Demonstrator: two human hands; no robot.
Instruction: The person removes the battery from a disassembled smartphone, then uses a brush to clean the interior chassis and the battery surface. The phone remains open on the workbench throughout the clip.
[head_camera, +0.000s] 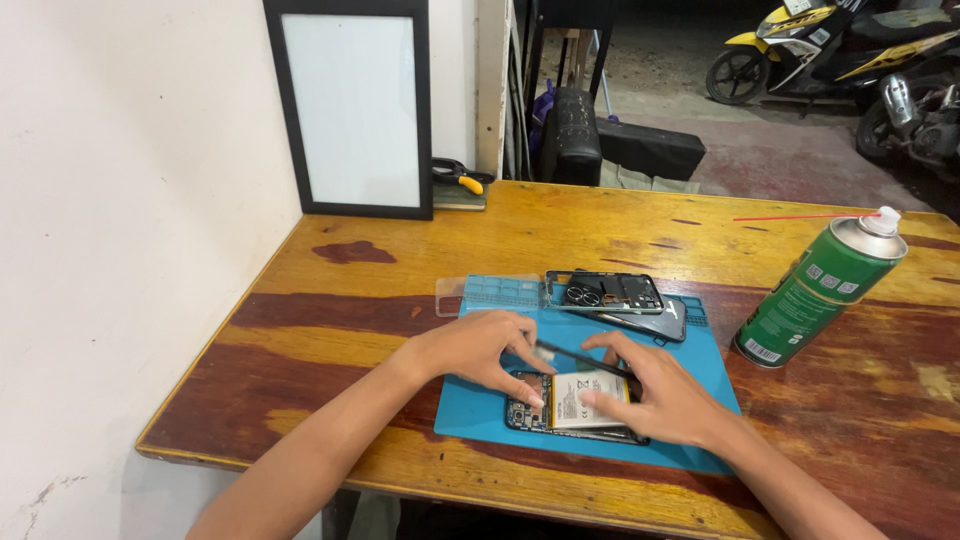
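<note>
Head view: opened phone (570, 405) on blue mat (690, 370), back cover already off, white battery (585, 398) exposed and still seated. Removed frame (605, 291) and cover (650, 322) lie beyond the hands. Left hand (480, 350) arched, fingertips pressing the phone's left end. Right hand (660, 395) flat on the battery, pinching a thin black tool (580, 360). Green spray can (820, 290) stands right, on the counter (400, 270).

Evenly lit by soft daylight from beyond the table (420, 240); faint shadows under forearms, mild sheen on wood, sharp focus throughout, slight bending toward edges.
</note>
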